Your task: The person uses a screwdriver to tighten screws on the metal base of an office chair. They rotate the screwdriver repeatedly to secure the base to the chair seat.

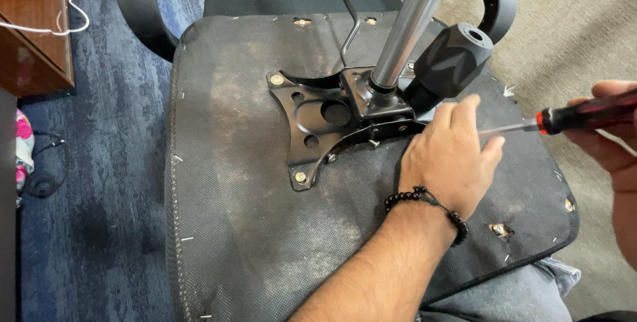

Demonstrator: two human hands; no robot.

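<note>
An office chair seat lies upside down, its dusty black underside facing up. A black metal mounting plate is bolted at its middle, with a chrome cylinder and a black knob rising from it. My left hand, a black bead bracelet at the wrist, rests flat on the seat by the plate's right edge. My right hand grips a screwdriver with a dark red and black handle. Its shaft points left, and the tip is hidden behind my left fingers.
A wooden cabinet with a white cord stands at the upper left on blue carpet. The chair's armrests curve at the top. Beige carpet lies to the right. My jeans-clad leg is under the seat's near edge.
</note>
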